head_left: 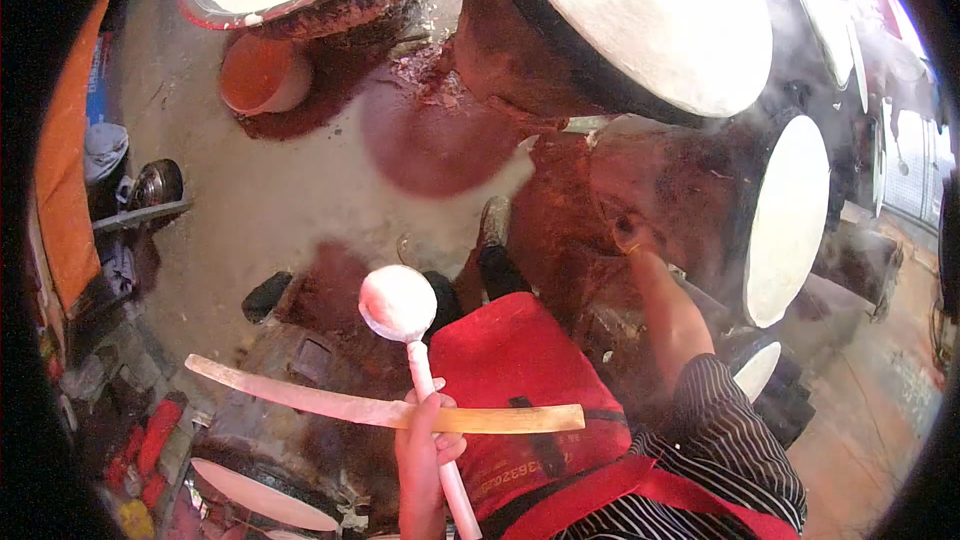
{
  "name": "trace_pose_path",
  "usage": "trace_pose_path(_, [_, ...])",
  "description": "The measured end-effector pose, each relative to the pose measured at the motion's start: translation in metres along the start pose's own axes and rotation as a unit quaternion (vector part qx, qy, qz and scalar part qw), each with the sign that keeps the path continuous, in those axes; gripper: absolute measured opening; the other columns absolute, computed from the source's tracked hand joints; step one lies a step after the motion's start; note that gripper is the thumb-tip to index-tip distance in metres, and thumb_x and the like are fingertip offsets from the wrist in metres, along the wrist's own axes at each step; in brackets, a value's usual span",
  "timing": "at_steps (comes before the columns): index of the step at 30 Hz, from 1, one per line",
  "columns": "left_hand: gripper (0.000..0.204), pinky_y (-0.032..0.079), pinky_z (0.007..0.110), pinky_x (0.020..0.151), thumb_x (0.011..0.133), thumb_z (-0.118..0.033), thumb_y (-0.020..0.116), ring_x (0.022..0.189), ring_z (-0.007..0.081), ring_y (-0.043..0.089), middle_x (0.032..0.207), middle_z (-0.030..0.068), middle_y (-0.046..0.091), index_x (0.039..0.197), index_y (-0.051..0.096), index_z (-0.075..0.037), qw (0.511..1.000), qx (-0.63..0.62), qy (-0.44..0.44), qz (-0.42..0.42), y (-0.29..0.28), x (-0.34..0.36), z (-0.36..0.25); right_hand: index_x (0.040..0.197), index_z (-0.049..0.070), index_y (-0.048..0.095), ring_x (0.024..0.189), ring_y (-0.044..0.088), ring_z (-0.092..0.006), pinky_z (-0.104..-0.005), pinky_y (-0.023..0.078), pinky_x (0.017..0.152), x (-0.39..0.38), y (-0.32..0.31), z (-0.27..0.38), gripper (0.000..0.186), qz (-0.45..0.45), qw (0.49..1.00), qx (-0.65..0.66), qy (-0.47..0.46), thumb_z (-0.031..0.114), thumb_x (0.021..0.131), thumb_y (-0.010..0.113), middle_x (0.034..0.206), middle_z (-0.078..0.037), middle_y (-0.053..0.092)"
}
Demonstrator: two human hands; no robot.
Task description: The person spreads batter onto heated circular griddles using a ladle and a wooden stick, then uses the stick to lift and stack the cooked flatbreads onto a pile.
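My left hand [430, 438] is closed around two things at once. One is a ladle [397, 300] with a round white-looking bowl held upward and a pale handle running down past my fist. The other is a long, slightly curved wooden strip [300, 400], which crosses the ladle's handle sideways. My right hand [635, 235] reaches forward to the dark reddish side of a large stove-like block [680, 180]. Its fingers are in shadow, so I cannot make out whether they hold anything. A wide round vessel with a bright white top [788, 225] sits at that block's right end.
A larger white-topped vessel [650, 10] stands ahead, and a metal-rimmed pan [200, 0] of pale liquid is far left. A reddish bucket [262, 75] sits on the wet floor. Steam [800, 80] drifts at right. Another pale round top [262, 495] lies lower left.
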State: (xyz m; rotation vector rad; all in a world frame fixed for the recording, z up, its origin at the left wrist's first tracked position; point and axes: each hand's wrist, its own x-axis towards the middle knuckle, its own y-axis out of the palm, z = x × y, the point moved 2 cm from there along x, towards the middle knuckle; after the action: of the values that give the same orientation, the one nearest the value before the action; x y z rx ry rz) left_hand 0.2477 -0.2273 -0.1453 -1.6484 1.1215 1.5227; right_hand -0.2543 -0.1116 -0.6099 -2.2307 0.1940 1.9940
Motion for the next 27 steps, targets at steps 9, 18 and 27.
trace_pose_path(9, [0.028, 0.026, 0.017, 0.039, 0.098, -0.014, 0.05, 0.049, 0.0019, 0.034, 0.084, 0.0029, 0.051, 0.124, 0.046, -0.004, 0.998, 0.019, 0.032, 0.046, 0.007, 0.0, -0.013, 0.131, 0.012, 0.051, 0.116, 0.049, -0.0279, -0.0497, 0.055, 0.084, -0.019, -0.014, 0.043, 0.038, 0.088, 0.961, -0.108, -0.24, 0.024, 0.095, 0.055, 0.131, -0.01, 0.051])
trace_pose_path(18, [0.028, 0.026, 0.019, 0.037, 0.097, -0.014, 0.053, 0.045, 0.004, 0.035, 0.082, 0.0012, 0.049, 0.123, 0.045, -0.01, 0.972, 0.193, 0.081, 0.104, 0.035, -0.011, -0.023, 0.133, -0.001, 0.052, 0.101, 0.066, -0.0253, -0.0343, 0.051, 0.088, -0.208, -0.03, -0.15, 0.056, 0.162, 0.557, -0.746, -0.327, 0.032, 0.09, 0.067, 0.113, -0.017, 0.069])
trace_pose_path(27, [0.031, 0.023, 0.016, 0.038, 0.102, -0.04, 0.051, 0.048, 0.0026, 0.035, 0.07, -0.003, 0.044, 0.099, 0.051, -0.009, 0.902, 0.337, 0.072, 0.261, 0.119, -0.086, -0.04, 0.156, 0.015, 0.012, 0.092, 0.064, -0.0442, -0.0481, 0.054, 0.076, -0.562, 0.013, -0.375, 0.08, 0.221, 0.321, -0.729, -0.563, 0.021, 0.091, 0.058, 0.125, -0.025, 0.056])
